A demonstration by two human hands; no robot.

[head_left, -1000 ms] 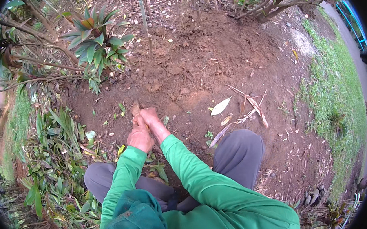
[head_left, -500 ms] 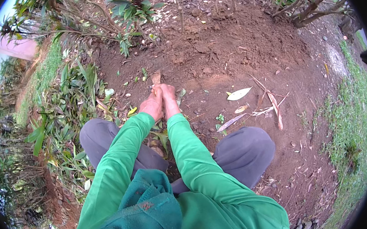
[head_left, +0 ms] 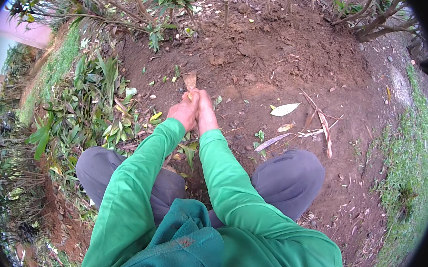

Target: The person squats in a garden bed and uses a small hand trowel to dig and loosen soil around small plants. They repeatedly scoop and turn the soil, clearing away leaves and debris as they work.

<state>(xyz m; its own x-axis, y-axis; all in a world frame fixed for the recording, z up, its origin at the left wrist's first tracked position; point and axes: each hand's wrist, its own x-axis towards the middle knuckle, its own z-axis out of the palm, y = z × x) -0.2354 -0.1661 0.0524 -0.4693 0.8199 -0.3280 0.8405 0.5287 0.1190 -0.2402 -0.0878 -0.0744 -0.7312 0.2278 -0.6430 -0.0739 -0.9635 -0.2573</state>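
I crouch over bare reddish soil [head_left: 279,60], my knees in grey trousers on either side. Both arms wear green sleeves and reach forward together. My left hand [head_left: 185,111] and my right hand [head_left: 204,108] are pressed side by side, both closed around the handle of a small trowel. Its brown, soil-stained blade [head_left: 190,79] sticks out just past my fingers and points away from me toward the dirt. The handle itself is hidden inside my fists.
Leafy green plants [head_left: 88,109] crowd the left side. Shrubs with bare stems [head_left: 368,21] line the far edge. Dry fallen leaves [head_left: 284,109] and twigs [head_left: 321,128] lie on the soil to the right. A grass strip [head_left: 413,166] runs along the right.
My clasped hands have stayed together around the trowel and sit slightly farther forward; the view has shifted, bringing the left-hand plants and the shrubs closer into frame.
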